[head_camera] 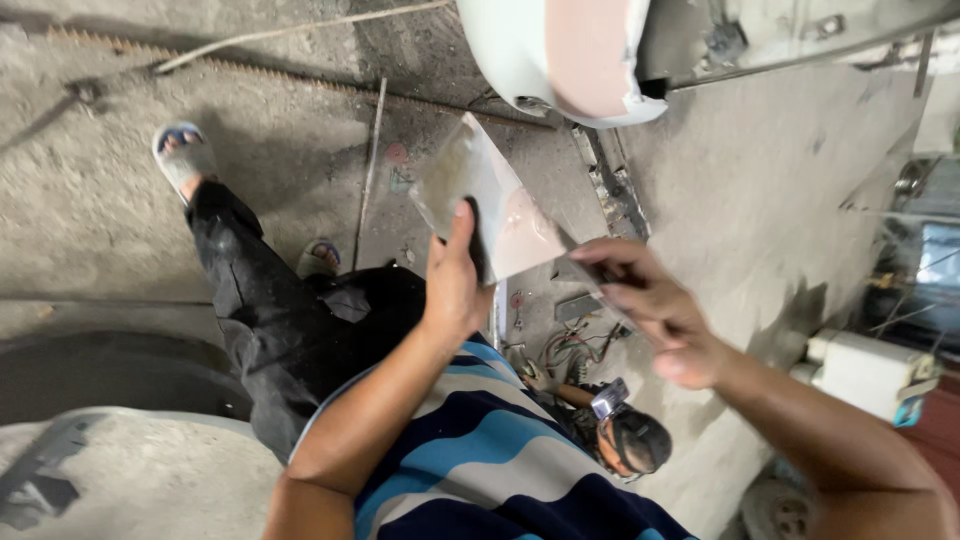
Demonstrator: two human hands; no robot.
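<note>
From the head view, my left hand (455, 285) gripped a flat metal board (485, 200) smeared with pale paste, thumb pressed on its face, the other fingers hidden behind. My right hand (650, 300) pinched a thin blade (580, 262) touching the board's lower edge. Both were before my chest, above rough dusty concrete floor (120, 200). A smooth, curved white panel (560, 55) with a pink patch was above.

View: a single head-worn camera, no second view.
Position: above the person's own chest and arms.
Direction: steeply down toward the concrete floor (120, 230), picture tilted.
Nearness: close to both hands, left hand (455, 285) and right hand (650, 305); the floor lies well below.
Edges: a pale curved body panel (560, 60) crosses the top.
</note>
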